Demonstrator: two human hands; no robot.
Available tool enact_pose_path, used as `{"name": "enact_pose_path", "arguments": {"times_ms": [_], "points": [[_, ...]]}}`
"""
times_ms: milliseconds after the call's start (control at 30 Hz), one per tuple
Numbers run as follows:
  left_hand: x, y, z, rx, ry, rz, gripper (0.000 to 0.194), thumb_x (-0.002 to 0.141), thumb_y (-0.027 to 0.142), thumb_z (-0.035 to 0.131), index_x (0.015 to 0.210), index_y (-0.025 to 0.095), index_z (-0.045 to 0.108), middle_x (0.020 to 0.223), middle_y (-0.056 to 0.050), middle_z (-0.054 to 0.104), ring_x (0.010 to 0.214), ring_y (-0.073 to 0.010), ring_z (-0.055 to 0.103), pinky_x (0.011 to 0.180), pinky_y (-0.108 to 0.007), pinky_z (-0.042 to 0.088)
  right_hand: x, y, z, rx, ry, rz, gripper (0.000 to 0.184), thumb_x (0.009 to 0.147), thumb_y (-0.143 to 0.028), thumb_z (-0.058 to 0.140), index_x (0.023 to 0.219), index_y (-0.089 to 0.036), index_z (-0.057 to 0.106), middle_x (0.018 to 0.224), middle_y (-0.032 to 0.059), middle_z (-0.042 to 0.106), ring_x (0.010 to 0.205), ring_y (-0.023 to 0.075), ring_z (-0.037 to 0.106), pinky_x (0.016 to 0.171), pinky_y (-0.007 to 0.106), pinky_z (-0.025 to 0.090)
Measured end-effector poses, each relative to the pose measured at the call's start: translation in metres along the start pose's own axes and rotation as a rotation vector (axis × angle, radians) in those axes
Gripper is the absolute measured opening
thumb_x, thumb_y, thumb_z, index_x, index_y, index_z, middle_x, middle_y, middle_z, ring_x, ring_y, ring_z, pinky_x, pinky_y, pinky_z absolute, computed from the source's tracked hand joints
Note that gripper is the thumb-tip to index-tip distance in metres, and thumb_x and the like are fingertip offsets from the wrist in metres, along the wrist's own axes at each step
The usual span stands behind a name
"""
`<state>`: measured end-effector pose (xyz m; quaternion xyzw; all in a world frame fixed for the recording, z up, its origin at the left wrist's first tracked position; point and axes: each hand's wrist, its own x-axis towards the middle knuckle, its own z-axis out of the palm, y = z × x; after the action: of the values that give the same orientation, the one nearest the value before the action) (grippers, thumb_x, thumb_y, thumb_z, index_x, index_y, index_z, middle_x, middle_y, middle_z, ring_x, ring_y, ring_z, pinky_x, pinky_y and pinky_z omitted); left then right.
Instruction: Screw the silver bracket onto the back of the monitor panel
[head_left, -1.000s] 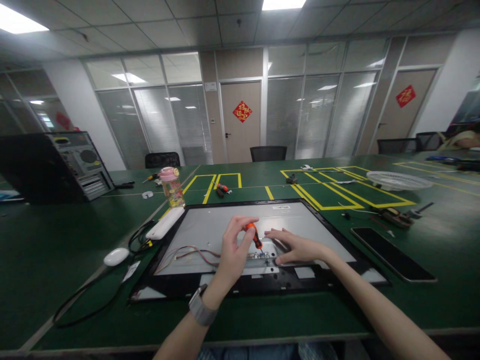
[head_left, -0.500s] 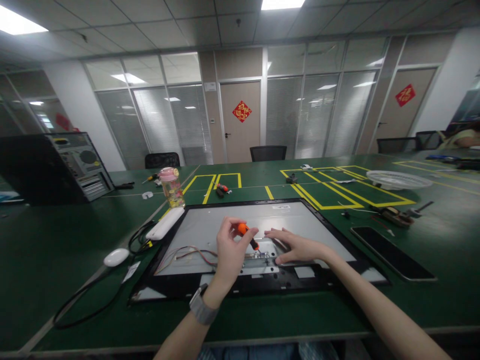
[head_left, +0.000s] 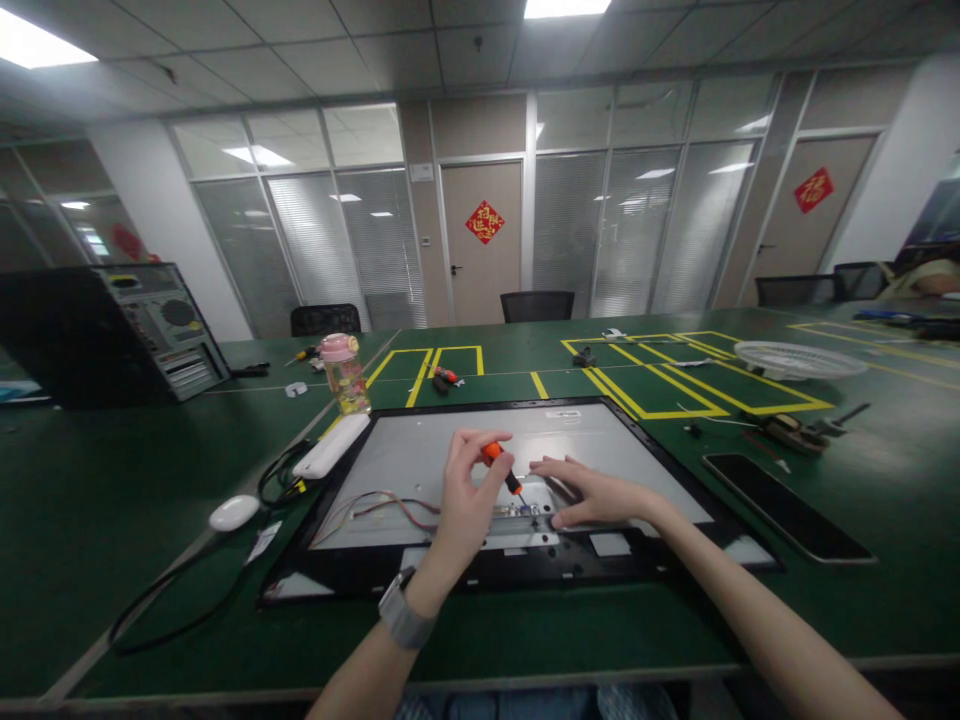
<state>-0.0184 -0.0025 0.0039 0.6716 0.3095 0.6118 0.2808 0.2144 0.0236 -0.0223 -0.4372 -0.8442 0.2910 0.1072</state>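
Note:
A flat display panel (head_left: 420,440) with a black frame lies on the green table, its grey metal back facing up. My left hand (head_left: 470,490) grips an orange and black screwdriver (head_left: 513,483) by the handle. The tool slants down to the right, its tip at a small metal bracket (head_left: 525,511) near the panel's lower middle. Just right of the tip, my right hand (head_left: 585,492) rests on the panel with fingers spread; whether something lies beneath its palm is hidden. Thin coloured wires (head_left: 390,505) run across the panel toward the bracket, partly behind my left hand.
To the left are a white power strip (head_left: 332,447), a pink-lidded bottle (head_left: 346,374), a black cable (head_left: 176,580) and a computer case (head_left: 112,335). A phone (head_left: 784,507), a brown-handled tool (head_left: 793,433) and a white round tray (head_left: 799,358) lie to the right. Red-handled pliers (head_left: 444,377) sit beyond the panel.
My left hand has shifted slightly to the right and its hold on the screwdriver handle has turned a little. The tip stays at the bracket. My right hand is nearly still.

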Motion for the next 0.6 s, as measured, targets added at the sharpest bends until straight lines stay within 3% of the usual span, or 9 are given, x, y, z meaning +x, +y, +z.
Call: {"name": "enact_pose_path", "arguments": {"times_ms": [100,300,467,600], "points": [[0.0024,-0.0012,0.0006,0.001,0.009,-0.006,0.02,0.086,0.031,0.058,0.099,0.018,0.068,0.088,-0.003,0.055,0.079,-0.0139,0.056,0.075,-0.025,0.046,0.0003,0.0007,0.0002,0.009,0.003,-0.005,0.084,0.074,-0.062,0.064,0.142,-0.024,0.034,0.152,0.0078,0.029,0.142,0.0305,0.017,0.118,0.049,0.004],[0.0022,0.0033,0.0,-0.161,-0.012,-0.135,0.03,0.093,0.03,0.044,0.116,0.017,0.059,0.1,-0.007,0.064,0.095,-0.018,0.062,0.087,-0.031,0.046,0.0001,0.0003,-0.0002,0.008,0.001,-0.008,0.083,0.074,-0.062,0.063,0.142,-0.025,0.034,0.152,0.0074,0.028,0.142,0.0292,0.017,0.118,0.049,0.003],[0.0018,0.0023,-0.0004,-0.038,0.006,-0.049,0.026,0.088,0.034,0.053,0.103,0.019,0.068,0.097,-0.006,0.06,0.089,-0.0173,0.059,0.084,-0.029,0.046,0.0013,0.0043,0.0014,0.009,0.005,-0.014,0.084,0.074,-0.063,0.064,0.142,-0.025,0.034,0.152,0.007,0.029,0.142,0.0299,0.017,0.118,0.049,0.003],[0.0024,0.0033,-0.0015,0.003,0.01,-0.016,0.026,0.09,0.03,0.05,0.108,0.019,0.067,0.087,-0.004,0.058,0.084,-0.016,0.056,0.08,-0.028,0.044,0.0017,0.0066,0.0017,0.006,0.007,-0.009,0.084,0.073,-0.063,0.064,0.142,-0.025,0.034,0.152,0.007,0.029,0.142,0.0302,0.017,0.118,0.048,0.003]]}}
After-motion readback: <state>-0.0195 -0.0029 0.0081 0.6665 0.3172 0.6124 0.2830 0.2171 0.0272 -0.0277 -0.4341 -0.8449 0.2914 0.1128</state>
